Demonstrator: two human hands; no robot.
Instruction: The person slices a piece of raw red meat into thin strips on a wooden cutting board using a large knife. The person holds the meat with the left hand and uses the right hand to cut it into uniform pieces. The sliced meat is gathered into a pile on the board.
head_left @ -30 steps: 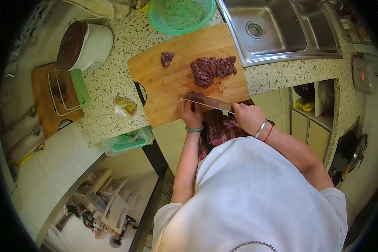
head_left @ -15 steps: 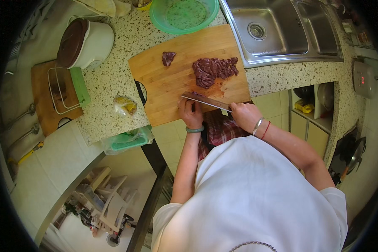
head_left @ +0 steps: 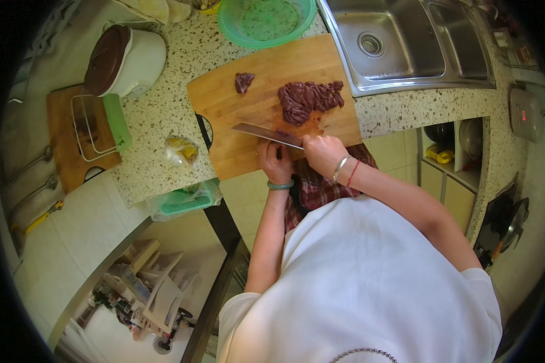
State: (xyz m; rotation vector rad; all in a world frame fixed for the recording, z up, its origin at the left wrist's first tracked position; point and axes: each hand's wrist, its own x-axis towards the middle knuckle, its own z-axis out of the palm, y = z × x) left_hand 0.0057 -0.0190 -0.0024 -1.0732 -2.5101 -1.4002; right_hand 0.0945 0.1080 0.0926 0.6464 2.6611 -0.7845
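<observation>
On the wooden cutting board, my right hand is closed around the handle of a kitchen knife. Its broad blade points left, crossing just beyond the fingers of my left hand. Those fingers are bent and pressed down near the board's front edge, apparently on a small piece of dark red meat that shows past the blade; most of it is hidden. Farther back lies a heap of sliced, glossy dark red meat. One separate meat piece rests to its left.
Behind the board stands a green basin, with a steel double sink to its right. A white pot with a brown lid and a knotted plastic bag are on the left counter. A bag-lined green bin hangs at its edge.
My right hand has moved left with the knife, so the blade now reaches farther left past my left fingers. My left hand and the meat heap have stayed nearly in place.
</observation>
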